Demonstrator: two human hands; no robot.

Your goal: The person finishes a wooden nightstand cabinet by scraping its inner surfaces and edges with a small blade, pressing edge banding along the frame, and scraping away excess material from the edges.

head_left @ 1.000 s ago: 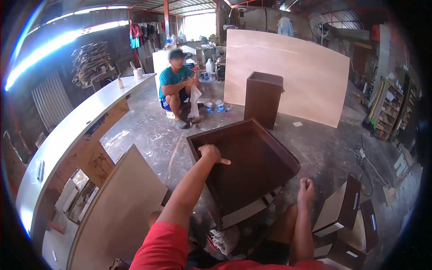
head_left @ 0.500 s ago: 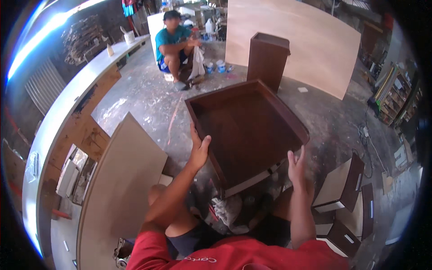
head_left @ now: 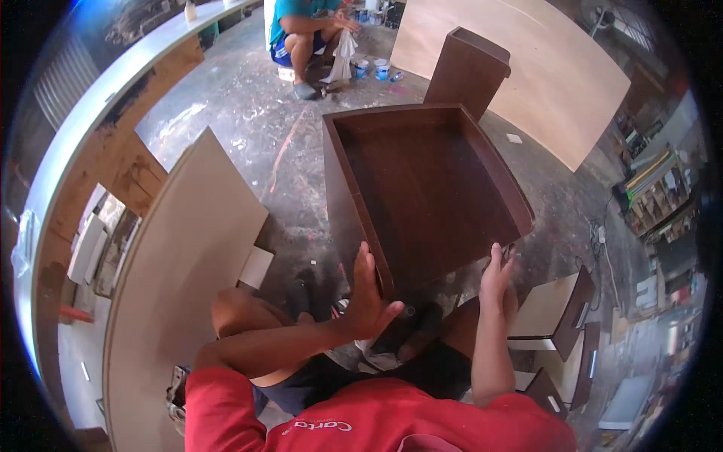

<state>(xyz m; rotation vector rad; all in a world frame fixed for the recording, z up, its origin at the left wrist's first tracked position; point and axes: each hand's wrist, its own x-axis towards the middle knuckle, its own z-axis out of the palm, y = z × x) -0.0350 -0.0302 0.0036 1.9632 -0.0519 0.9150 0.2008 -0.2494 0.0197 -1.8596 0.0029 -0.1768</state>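
Observation:
In front of me is a dark brown wooden box-like cabinet carcass [head_left: 433, 200], its open side facing up toward me, with raised rims around a recessed panel. My left hand [head_left: 369, 297] is at its near left corner, fingers stretched along the side and thumb spread. At the near right corner is my right hand [head_left: 495, 277], fingers straight and apart, touching or close to the edge. Neither hand wraps around the wood. The carcass's underside and what it rests on are hidden. A pale rag [head_left: 380, 355] lies below it between my feet.
A large pale board [head_left: 181, 248] leans on my left beside a long white-topped counter [head_left: 75, 169]. Drawers with dark fronts [head_left: 561, 309] lie at right. Ahead stand a tall brown box [head_left: 467, 71], a big light panel [head_left: 520, 68] and a crouching person [head_left: 301, 38] holding a cloth.
The carcass has turned so its left side shows more. My left hand has slid from the middle of that side down to the near corner. The view has tipped downward.

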